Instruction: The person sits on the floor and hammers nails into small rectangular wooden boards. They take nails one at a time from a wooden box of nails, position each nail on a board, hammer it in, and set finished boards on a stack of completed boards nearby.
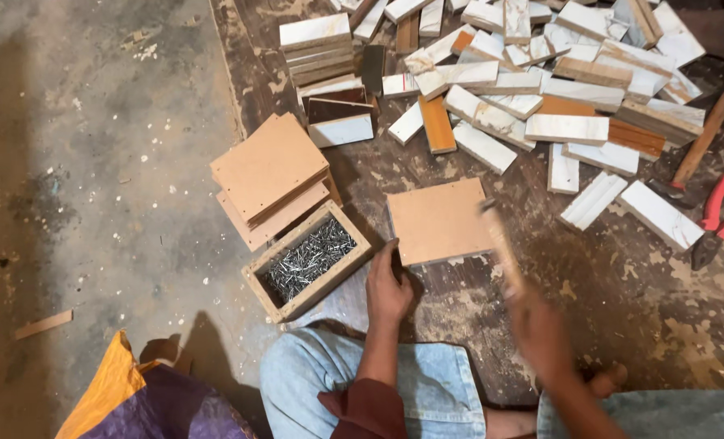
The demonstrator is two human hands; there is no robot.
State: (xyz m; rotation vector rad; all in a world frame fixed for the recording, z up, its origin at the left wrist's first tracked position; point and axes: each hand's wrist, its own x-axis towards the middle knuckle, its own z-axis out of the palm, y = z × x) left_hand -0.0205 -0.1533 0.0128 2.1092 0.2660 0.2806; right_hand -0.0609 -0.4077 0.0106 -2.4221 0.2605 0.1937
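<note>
Worn floorboards [606, 276] hold a pile of blocks [541, 73] up top, board stack [268, 175] at left w/ nail box [307, 262] just below it. Brown panel [439, 221] lies btwn the hands. Left hand [386, 289] touches its lower-left corner, fingers curled. Right hand [541, 325], blurred, grips a hammer [502, 244] over the panel's right edge. Pliers [723, 213] far right.

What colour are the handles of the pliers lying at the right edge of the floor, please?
The handles of the pliers are red, seen in the head view.
</note>
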